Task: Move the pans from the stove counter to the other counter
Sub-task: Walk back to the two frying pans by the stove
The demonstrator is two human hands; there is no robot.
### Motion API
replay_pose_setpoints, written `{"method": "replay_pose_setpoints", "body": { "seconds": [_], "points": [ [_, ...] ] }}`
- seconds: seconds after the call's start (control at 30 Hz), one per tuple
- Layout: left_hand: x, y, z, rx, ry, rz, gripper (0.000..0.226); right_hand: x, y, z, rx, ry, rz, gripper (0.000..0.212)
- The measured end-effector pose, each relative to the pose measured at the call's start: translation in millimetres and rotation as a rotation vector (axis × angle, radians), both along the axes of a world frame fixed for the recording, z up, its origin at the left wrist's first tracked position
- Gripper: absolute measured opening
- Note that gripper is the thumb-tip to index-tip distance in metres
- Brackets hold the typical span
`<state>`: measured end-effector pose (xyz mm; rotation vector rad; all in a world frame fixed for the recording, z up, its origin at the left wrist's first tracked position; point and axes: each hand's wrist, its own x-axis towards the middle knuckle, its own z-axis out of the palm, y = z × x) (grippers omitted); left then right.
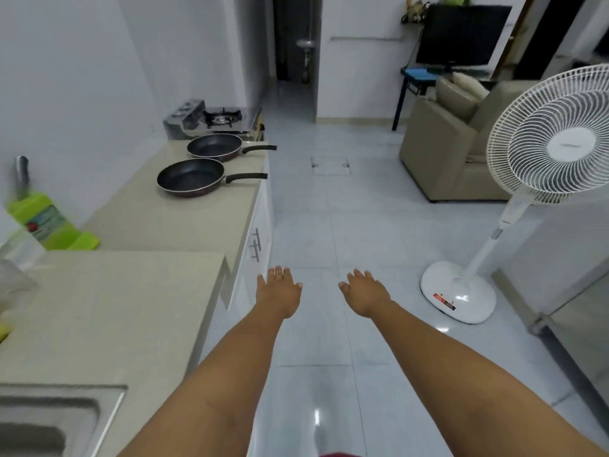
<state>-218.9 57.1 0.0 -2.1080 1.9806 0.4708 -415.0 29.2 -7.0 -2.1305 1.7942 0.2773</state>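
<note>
Two black frying pans rest on the beige stove counter (184, 219) at the left, handles pointing right over its edge. The nearer pan (191, 177) lies in front of the farther pan (215, 146), which sits just before the gas stove (224, 118). My left hand (278, 291) and my right hand (364, 291) are stretched out palm-down over the floor, fingers apart, holding nothing, well short of the pans. A second, nearer beige counter (108, 318) runs along the lower left.
A steel sink (49, 420) is set in the near counter. A green dish rack (49, 222) and a clear container stand by the wall. A white pedestal fan (540, 179) stands at right, a beige armchair (461, 150) behind it. White tiled floor lies ahead.
</note>
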Motion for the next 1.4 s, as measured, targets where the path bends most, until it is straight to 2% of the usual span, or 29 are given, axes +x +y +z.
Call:
{"method": "replay_pose_setpoints", "body": {
  "seconds": [0.2,0.47,0.77,1.07,1.4],
  "points": [
    [-4.4,-107.0,-11.6,0.022,0.034,-0.046,0.062,-12.5,-101.0,-16.6,0.044,0.010,-0.081,0.058],
    [-18.9,-276.7,-27.3,0.013,0.061,0.009,0.063,-21.5,-272.4,-17.8,0.047,0.034,-0.009,0.058],
    [-11.0,-440.4,-14.4,-0.060,0.100,0.201,0.062,-19.5,-465.7,-12.3,0.042,0.036,0.110,0.059],
    [39.9,-531.9,-38.3,-0.035,0.090,0.435,0.062,57.0,-605.2,-22.4,0.050,0.012,0.347,0.061],
    [148.3,-658.8,-46.8,-0.083,0.118,0.672,0.064,181.8,-764.4,-12.9,0.015,-0.020,0.531,0.065]
  ]
}}
